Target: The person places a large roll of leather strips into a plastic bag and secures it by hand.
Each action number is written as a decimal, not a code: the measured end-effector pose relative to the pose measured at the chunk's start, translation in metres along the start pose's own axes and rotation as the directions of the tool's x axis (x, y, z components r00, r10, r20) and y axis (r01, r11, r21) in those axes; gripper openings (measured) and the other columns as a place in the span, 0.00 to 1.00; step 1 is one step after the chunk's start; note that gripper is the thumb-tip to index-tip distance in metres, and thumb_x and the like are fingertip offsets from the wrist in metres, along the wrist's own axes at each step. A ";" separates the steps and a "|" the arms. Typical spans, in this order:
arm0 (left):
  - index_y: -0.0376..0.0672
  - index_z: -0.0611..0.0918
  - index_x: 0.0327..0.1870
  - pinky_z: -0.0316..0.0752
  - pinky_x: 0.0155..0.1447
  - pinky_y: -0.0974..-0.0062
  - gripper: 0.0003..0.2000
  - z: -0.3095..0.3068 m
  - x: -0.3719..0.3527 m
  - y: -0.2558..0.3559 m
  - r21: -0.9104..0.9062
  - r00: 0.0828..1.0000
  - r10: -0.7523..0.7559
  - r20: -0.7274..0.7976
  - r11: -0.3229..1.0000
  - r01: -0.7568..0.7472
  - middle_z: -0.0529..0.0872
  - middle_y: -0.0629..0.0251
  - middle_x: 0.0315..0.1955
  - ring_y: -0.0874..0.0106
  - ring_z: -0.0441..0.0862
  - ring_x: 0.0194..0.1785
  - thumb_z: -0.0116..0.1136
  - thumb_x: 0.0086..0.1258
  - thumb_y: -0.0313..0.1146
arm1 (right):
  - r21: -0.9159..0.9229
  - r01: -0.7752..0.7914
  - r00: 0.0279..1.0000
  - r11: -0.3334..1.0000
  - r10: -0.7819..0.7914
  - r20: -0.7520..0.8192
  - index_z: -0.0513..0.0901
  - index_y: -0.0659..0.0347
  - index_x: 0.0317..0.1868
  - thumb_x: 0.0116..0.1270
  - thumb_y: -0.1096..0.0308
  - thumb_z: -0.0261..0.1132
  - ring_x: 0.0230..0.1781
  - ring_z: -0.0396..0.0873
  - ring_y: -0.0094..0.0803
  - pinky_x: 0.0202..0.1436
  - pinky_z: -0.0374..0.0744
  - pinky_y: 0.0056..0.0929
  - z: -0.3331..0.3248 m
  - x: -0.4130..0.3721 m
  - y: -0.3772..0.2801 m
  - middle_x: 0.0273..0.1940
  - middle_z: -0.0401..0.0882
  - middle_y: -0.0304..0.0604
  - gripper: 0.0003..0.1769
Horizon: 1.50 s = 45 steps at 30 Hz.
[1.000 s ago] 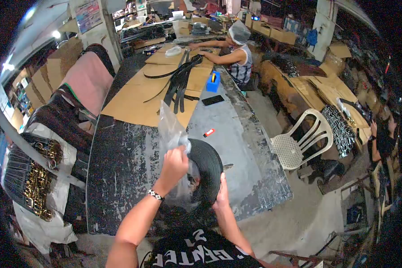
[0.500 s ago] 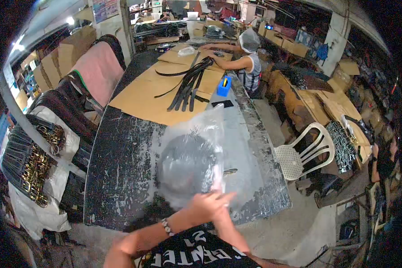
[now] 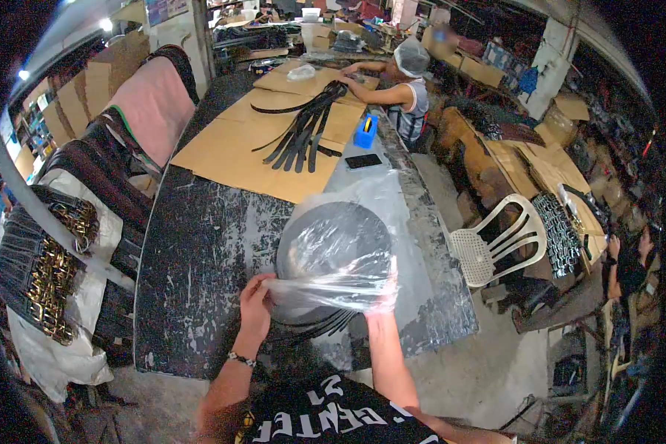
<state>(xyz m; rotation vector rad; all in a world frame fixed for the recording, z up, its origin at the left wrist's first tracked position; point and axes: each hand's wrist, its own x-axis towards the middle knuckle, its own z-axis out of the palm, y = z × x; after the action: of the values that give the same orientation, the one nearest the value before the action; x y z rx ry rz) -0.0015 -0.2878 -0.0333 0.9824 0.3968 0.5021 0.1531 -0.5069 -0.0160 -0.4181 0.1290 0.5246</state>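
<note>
A clear plastic bag is stretched between my two hands, over a dark, flat, round bundle on the table. Black strap ends stick out below the bag's edge, towards me. My left hand pinches the bag's edge at the left of the bundle. At its right side, my right hand grips the bag, its fingers partly covered by shiny plastic. Under the bundle, translucent plastic sheeting lies on the scratched black table.
Beyond the bundle, black straps lie on cardboard, near a phone and a blue tape dispenser. A co-worker handles the straps' far end. A white chair stands at right; buckled straps hang at left.
My hands, close together before, are now apart on either side of the bundle. The bag's edge is drawn across it, and the strap ends have come into sight.
</note>
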 end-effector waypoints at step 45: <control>0.41 0.83 0.46 0.80 0.50 0.55 0.21 0.022 -0.045 0.059 0.917 0.932 0.029 0.362 0.172 -0.361 0.86 0.45 0.39 0.46 0.84 0.42 0.57 0.70 0.52 | -0.038 -0.277 0.957 0.960 0.272 -0.100 0.79 0.59 0.61 0.76 0.46 0.49 0.54 0.80 0.45 0.61 0.79 0.47 -0.024 -0.010 0.031 0.57 0.81 0.49 0.28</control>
<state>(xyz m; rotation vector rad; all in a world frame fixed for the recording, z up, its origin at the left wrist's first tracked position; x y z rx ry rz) -0.0398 -0.3019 0.0330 2.4324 0.3162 0.2803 0.1285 -0.4973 -0.0466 -0.4783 0.2671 0.7835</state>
